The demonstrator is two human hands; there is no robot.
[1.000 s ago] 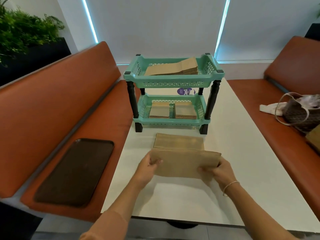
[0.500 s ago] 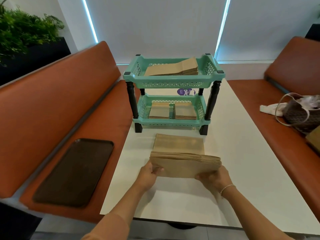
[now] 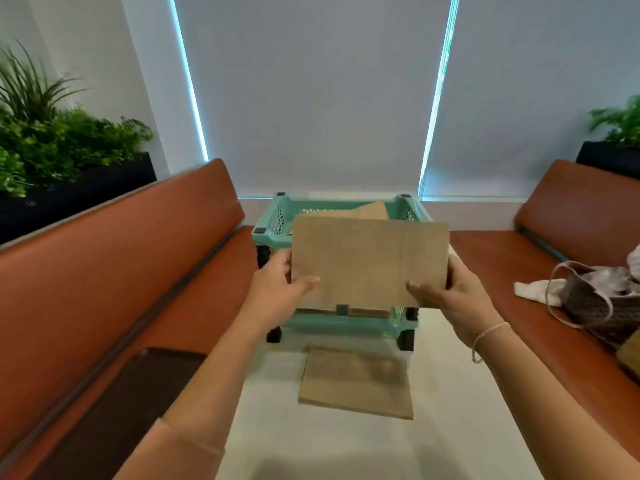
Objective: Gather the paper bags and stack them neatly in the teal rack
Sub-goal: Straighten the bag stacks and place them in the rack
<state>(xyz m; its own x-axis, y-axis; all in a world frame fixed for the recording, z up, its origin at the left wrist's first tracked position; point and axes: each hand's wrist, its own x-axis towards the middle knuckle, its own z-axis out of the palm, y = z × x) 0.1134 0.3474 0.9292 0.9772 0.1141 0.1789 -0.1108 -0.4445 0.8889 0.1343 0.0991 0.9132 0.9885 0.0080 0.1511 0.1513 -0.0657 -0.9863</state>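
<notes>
A flat stack of brown paper bags [image 3: 367, 261] is held up in the air in front of the two-tier teal rack [image 3: 273, 216]. My left hand [image 3: 277, 289] grips its left edge and my right hand [image 3: 446, 296] grips its right edge. The held stack hides most of the rack's front. Behind it, more bags [image 3: 372, 211] lie in the top tier. Another pile of paper bags [image 3: 356, 382] lies flat on the white table just in front of the rack's feet.
Orange-brown benches run along both sides of the white table [image 3: 450, 427]. A dark tray [image 3: 114, 407] lies on the left bench. A woven handbag [image 3: 595, 299] with white cloth sits on the right bench. Potted plants [image 3: 59, 140] stand behind the left bench.
Both hands lifted the bag stack from the table up to the level of the rack's top tier. The camera tilted upward and moved closer to the rack.
</notes>
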